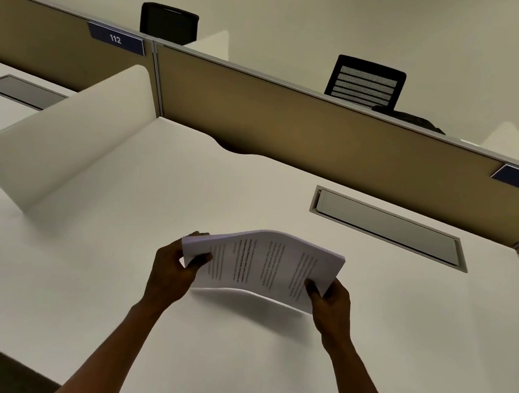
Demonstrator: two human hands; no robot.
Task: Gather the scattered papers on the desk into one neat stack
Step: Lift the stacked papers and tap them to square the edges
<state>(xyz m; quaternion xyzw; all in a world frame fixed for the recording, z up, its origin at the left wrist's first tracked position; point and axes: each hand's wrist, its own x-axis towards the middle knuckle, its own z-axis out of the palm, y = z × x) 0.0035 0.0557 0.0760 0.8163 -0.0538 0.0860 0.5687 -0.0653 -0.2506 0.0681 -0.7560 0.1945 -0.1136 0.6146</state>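
A stack of printed white papers is held just above the white desk, bowed upward in the middle. My left hand grips its left end, thumb on top. My right hand grips its lower right corner, thumb on the printed face. The stack casts a shadow on the desk below it. No other loose sheets show on the desk.
A grey cable hatch is set into the desk behind the papers. A white curved side divider stands at left, a tan partition with labels 112 and 113 at the back. Black office chairs stand beyond it.
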